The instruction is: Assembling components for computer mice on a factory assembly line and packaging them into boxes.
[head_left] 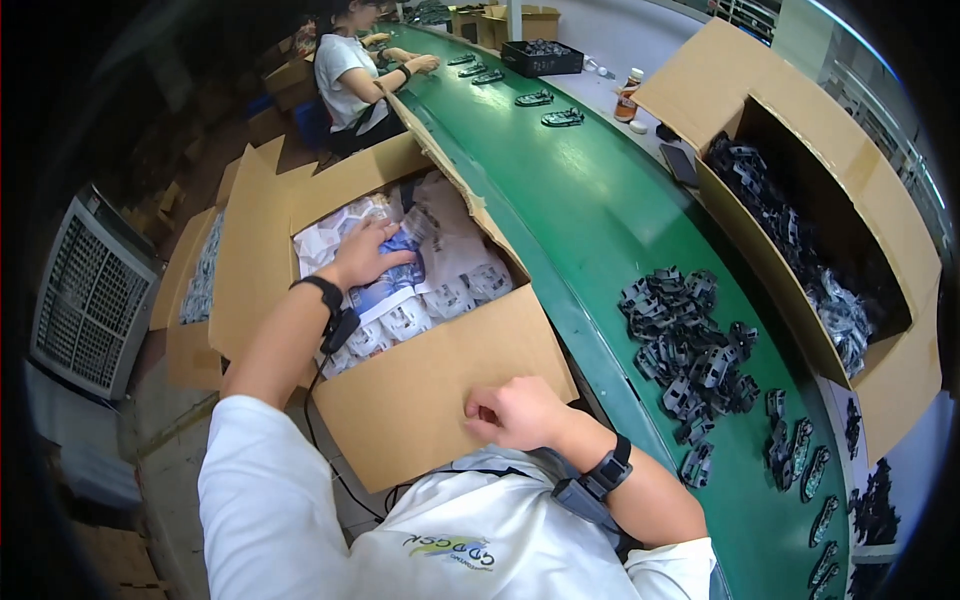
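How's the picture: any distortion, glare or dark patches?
Head view: the fisheye bends the green belt, which carries a pale sheen; the picture's corners go black; shadow darkens the inside of the far-right box; the left hand looks reasonably sharp.

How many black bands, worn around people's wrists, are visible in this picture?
3: the left black wristband, behind the left hand at the open brown cardboard box; the right black wristband, behind the right hand; the co-worker's black wristband. Others may be hidden.
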### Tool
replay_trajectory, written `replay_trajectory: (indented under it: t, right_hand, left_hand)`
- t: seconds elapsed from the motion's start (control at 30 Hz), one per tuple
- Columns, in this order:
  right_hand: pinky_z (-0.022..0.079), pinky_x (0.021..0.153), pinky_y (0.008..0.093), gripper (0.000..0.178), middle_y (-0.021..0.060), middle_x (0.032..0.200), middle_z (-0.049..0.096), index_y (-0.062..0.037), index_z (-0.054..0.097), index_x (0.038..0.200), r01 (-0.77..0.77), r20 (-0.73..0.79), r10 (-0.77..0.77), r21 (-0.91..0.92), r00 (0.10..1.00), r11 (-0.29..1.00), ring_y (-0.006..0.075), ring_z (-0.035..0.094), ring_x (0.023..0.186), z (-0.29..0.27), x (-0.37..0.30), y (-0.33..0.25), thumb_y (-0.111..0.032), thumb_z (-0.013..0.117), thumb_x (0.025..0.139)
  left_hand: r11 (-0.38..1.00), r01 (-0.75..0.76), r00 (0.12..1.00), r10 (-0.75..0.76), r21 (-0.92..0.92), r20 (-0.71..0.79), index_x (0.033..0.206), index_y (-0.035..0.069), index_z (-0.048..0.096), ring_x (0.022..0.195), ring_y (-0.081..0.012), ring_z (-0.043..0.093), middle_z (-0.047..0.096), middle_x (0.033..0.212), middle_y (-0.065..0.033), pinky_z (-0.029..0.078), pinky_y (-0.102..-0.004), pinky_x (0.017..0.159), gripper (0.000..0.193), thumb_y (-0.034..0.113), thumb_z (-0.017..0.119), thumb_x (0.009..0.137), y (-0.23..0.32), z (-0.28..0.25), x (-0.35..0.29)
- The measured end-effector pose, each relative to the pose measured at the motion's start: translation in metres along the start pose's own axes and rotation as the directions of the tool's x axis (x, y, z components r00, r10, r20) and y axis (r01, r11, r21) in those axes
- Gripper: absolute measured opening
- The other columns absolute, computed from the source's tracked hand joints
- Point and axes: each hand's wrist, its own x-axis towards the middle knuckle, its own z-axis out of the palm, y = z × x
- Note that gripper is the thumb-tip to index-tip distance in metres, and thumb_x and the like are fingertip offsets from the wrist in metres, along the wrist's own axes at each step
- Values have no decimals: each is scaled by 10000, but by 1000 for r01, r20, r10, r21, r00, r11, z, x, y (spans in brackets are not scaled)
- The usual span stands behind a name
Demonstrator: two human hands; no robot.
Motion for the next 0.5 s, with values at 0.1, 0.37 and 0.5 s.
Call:
replay_trajectory:
  t: [0.1,0.37,0.5]
  right_hand:
    - [553,587,438,154,56,703,709,-147,691,921,-19,-42,16,-66,999,998,298,701,630,4,-2,3,-299,687,892]
    - [561,628,482,163,107,720,709,-145,685,870,-45,-61,46,23,997,999,347,702,686,-1,-1,2,-297,640,907]
    - [561,616,370,421,85,1067,702,-144,611,1255,-7,-70,26,255,997,967,229,726,778,4,3,8,-239,756,872]
  left_hand:
    - [934,16,990,-64,-357,-125,1216,-27,697,1182,-419,644,664,1301,-257,498,-453,1038,542,446,684,951,2,-2,3]
    - [951,149,412,-308,-271,-857,1246,75,697,1021,-381,717,745,1114,-196,552,-450,900,398,363,606,986,6,-237,-16]
    - [900,416,314,-12,127,-949,1256,34,671,1043,-334,706,731,1156,-180,544,-438,919,427,367,617,994,-31,-198,-155]
